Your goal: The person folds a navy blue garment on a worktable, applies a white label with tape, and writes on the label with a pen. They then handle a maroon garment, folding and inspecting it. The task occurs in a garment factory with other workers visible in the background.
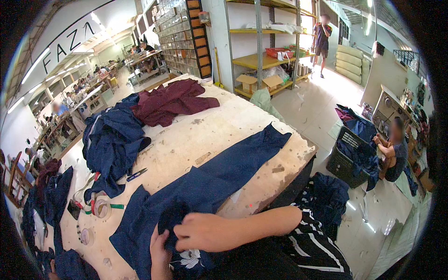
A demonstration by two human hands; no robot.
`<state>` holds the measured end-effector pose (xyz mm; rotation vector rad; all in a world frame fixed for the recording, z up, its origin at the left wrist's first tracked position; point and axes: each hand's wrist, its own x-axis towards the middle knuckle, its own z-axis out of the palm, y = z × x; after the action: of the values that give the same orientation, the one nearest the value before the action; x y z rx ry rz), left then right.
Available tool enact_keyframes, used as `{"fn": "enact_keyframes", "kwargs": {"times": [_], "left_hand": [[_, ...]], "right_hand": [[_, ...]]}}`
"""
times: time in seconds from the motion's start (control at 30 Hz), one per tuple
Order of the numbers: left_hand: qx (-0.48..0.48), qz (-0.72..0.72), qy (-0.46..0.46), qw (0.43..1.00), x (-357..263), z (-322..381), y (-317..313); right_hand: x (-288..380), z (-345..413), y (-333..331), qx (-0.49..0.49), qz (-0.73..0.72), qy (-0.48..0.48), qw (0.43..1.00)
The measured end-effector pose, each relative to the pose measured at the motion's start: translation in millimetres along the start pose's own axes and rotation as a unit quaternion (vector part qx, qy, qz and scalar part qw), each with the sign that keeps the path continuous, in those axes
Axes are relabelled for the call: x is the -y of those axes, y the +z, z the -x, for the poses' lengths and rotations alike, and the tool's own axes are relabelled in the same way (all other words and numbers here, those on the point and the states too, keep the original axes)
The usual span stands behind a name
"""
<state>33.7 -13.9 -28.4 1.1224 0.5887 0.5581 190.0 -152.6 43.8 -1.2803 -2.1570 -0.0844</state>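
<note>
A long piece of navy blue fabric (210,178) lies across the pale, worn table from its right corner to the near edge. My right hand (199,231) is on the near part of this fabric, its fingers curled and slightly blurred, pinching the cloth. Just left of it my left hand (161,248) grips a fold of the same fabric, partly cut off by the picture's darker lower area. A blue-handled thread snipper (137,174) lies beyond the fabric. Rolls of tape (102,209) and a green and red measuring tape (117,206) sit to the left.
Heaped navy garments (112,143) and maroon cloth (175,99) cover the table's far left. A black plastic basket (346,157) of clothes stands on the floor at right, beside a seated person (395,150). Another person (322,42) stands near metal shelving (259,61).
</note>
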Motion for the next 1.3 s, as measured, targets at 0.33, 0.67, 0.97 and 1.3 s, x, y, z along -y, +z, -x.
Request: {"fn": "enact_keyframes", "kwargs": {"times": [0.33,0.67,0.97,1.3], "left_hand": [[0.049,-0.016,-0.044,0.998,11,26,-11],[0.081,0.014,-0.052,0.995,34,42,-7],[0.102,-0.293,-0.042,0.950,0,63,1],[-0.009,-0.639,0.372,0.673,-33,-58,-22]], "right_hand": [[-105,-2,-18,-0.035,0.101,0.565,0.818],[-154,73,-48,-0.176,0.139,0.387,0.894],[-18,8,14,0.030,-0.183,0.249,0.951],[-4,19,13,-0.006,-0.231,0.209,0.950]]}}
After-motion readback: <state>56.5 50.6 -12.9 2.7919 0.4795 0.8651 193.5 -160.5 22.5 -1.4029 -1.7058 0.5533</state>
